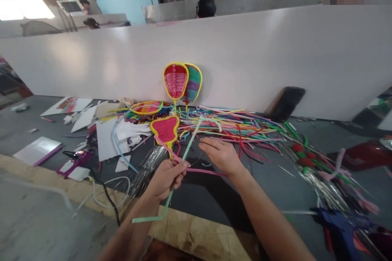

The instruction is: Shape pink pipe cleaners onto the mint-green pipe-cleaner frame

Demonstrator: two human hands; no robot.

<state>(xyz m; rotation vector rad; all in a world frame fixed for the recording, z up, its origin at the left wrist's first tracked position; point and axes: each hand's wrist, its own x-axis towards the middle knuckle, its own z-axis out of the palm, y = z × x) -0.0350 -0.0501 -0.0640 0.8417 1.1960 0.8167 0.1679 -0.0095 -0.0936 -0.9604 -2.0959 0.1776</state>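
Note:
My left hand pinches a light green pipe cleaner, bent at both ends, where it crosses a pink pipe cleaner. To its right, my right hand has its fingers together, pointing left. A thin wire curves from the pinch toward those fingertips; the right thumb is hidden. Just beyond my hands is a small yellow-rimmed fan shape with a pink filling. Two larger fan shapes, one pink and one green and purple, lean upright against the white partition.
Many coloured pipe cleaners lie in a heap along the partition. Silver wires spread by my left arm. A phone leans at the right, above a blue glue gun. Paper scraps and a purple device lie left.

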